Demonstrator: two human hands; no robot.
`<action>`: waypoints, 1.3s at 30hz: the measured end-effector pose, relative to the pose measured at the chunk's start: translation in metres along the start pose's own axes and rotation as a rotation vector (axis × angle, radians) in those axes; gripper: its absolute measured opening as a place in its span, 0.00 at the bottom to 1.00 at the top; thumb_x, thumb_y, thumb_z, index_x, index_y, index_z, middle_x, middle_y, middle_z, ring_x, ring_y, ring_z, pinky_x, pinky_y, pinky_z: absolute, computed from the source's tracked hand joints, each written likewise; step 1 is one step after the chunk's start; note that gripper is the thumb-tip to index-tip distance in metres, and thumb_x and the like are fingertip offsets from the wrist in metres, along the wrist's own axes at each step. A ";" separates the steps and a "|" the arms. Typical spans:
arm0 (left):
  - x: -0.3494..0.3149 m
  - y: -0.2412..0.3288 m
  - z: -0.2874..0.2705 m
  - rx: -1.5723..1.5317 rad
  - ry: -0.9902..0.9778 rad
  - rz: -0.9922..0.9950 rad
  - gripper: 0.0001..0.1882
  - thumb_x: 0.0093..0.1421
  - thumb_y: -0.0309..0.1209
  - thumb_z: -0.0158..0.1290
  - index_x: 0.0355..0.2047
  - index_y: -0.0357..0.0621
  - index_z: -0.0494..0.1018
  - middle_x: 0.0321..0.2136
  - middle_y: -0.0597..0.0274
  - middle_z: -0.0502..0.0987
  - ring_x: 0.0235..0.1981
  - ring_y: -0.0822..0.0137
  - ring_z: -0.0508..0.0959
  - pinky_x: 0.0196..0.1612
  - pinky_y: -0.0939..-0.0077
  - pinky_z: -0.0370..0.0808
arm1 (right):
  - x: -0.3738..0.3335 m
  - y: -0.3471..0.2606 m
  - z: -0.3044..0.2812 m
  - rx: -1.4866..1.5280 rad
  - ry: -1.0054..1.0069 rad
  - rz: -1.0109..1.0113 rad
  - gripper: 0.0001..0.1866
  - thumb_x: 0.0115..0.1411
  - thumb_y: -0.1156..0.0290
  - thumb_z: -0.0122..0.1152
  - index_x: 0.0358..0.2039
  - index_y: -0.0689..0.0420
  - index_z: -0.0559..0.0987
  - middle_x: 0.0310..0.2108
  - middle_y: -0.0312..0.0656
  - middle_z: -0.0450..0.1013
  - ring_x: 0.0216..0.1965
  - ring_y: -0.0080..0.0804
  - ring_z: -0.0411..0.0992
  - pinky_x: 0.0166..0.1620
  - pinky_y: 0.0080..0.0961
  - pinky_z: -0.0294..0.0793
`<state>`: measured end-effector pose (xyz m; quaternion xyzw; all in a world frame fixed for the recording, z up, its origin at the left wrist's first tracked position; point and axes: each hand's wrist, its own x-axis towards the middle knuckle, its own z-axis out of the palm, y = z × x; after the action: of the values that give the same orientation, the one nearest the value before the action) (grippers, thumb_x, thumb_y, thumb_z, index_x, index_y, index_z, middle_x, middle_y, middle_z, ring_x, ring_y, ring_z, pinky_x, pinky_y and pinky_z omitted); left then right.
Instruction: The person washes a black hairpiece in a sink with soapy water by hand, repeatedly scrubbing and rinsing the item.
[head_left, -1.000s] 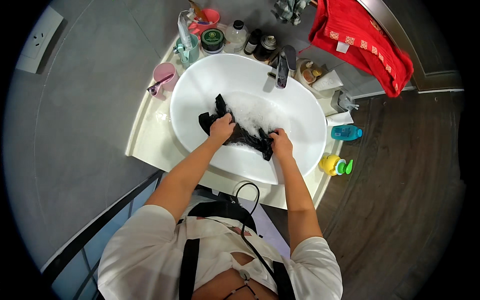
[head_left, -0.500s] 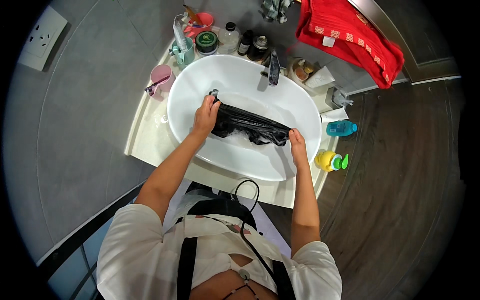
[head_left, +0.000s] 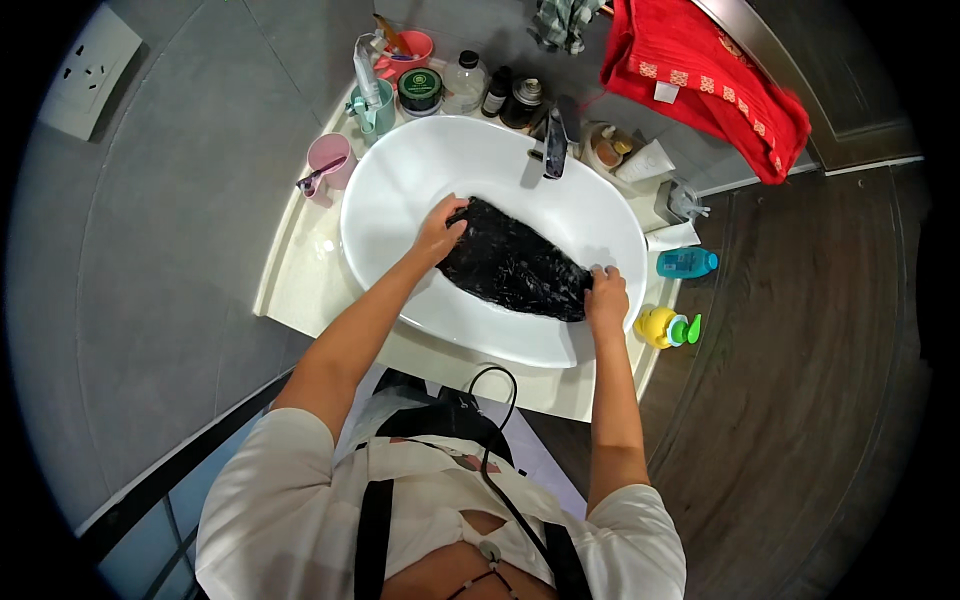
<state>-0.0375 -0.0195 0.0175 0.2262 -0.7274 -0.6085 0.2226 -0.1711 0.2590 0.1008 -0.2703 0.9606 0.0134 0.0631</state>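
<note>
A wet black cloth (head_left: 515, 260) with pale suds on it lies spread across the bottom of the white oval washbasin (head_left: 385, 195). My left hand (head_left: 441, 232) grips its left end, the thumb and fingers at the cloth's edge. At the opposite end my right hand (head_left: 606, 301) has its fingers closed on the right edge, close to the basin wall. What kind of garment or cloth it is, I cannot tell. The dark tap (head_left: 555, 145) stands behind the basin, beyond the cloth.
Along the counter (head_left: 300, 270) stand a pink mug (head_left: 331, 163), a green cup (head_left: 373, 110), a dark-lidded jar (head_left: 420, 92) and several bottles. To the right are a blue bottle (head_left: 687, 263) and a yellow pump bottle (head_left: 662, 327). A red towel (head_left: 710, 85) hangs at upper right.
The black cloth, stretched and bunched between both hands before, now lies lowered and spread out flat in the basin. My left hand has moved right and slightly down; my right hand has shifted slightly lower.
</note>
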 end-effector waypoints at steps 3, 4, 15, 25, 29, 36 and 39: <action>-0.006 -0.010 -0.007 0.022 0.072 -0.289 0.14 0.53 0.30 0.48 0.41 0.45 0.68 0.44 0.55 0.67 0.45 0.62 0.68 0.47 0.73 0.64 | 0.008 -0.020 0.016 0.044 0.037 -0.192 0.26 0.40 0.68 0.64 0.43 0.53 0.70 0.49 0.50 0.61 0.48 0.48 0.62 0.48 0.38 0.64; -0.010 -0.012 -0.010 0.001 0.119 -0.350 0.14 0.53 0.30 0.47 0.41 0.45 0.68 0.42 0.56 0.68 0.43 0.63 0.68 0.46 0.74 0.64 | 0.014 -0.033 0.018 0.106 0.053 -0.285 0.28 0.40 0.66 0.64 0.45 0.53 0.70 0.50 0.51 0.60 0.49 0.48 0.61 0.50 0.37 0.62; -0.050 -0.024 -0.015 -0.215 0.319 -0.713 0.12 0.54 0.31 0.46 0.38 0.43 0.70 0.31 0.65 0.73 0.33 0.73 0.70 0.38 0.80 0.66 | 0.028 -0.127 0.070 0.056 -0.194 -0.630 0.41 0.43 0.52 0.61 0.57 0.39 0.53 0.55 0.51 0.51 0.54 0.49 0.55 0.52 0.43 0.57; -0.039 -0.013 -0.009 -0.527 0.292 -0.851 0.12 0.55 0.32 0.45 0.40 0.50 0.67 0.31 0.73 0.68 0.33 0.78 0.66 0.35 0.80 0.62 | 0.016 -0.120 0.073 0.344 -0.168 -0.384 0.32 0.45 0.74 0.56 0.53 0.46 0.61 0.45 0.54 0.59 0.42 0.51 0.65 0.40 0.39 0.69; -0.039 -0.021 0.006 -0.656 0.361 -0.860 0.11 0.55 0.33 0.46 0.40 0.52 0.67 0.30 0.74 0.67 0.32 0.77 0.65 0.34 0.82 0.60 | 0.004 -0.131 0.077 0.300 -0.128 -0.165 0.34 0.45 0.76 0.55 0.54 0.43 0.59 0.44 0.52 0.60 0.38 0.50 0.67 0.36 0.41 0.70; -0.041 -0.020 0.025 -0.793 0.369 -0.918 0.13 0.56 0.38 0.46 0.39 0.48 0.67 0.37 0.68 0.70 0.40 0.71 0.68 0.44 0.76 0.64 | 0.015 -0.115 0.084 0.518 -0.130 -0.141 0.27 0.46 0.76 0.51 0.50 0.53 0.64 0.41 0.53 0.65 0.41 0.49 0.66 0.43 0.37 0.66; -0.036 0.015 0.026 -0.947 0.255 -1.130 0.14 0.56 0.39 0.45 0.38 0.45 0.67 0.38 0.62 0.71 0.41 0.66 0.70 0.46 0.73 0.66 | 0.010 -0.139 0.046 0.799 -0.137 -0.347 0.28 0.42 0.79 0.49 0.49 0.55 0.65 0.41 0.54 0.66 0.44 0.51 0.63 0.48 0.35 0.62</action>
<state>-0.0255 0.0249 0.0265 0.5143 -0.1293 -0.8472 0.0323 -0.1020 0.1382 0.0552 -0.3806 0.8244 -0.3520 0.2274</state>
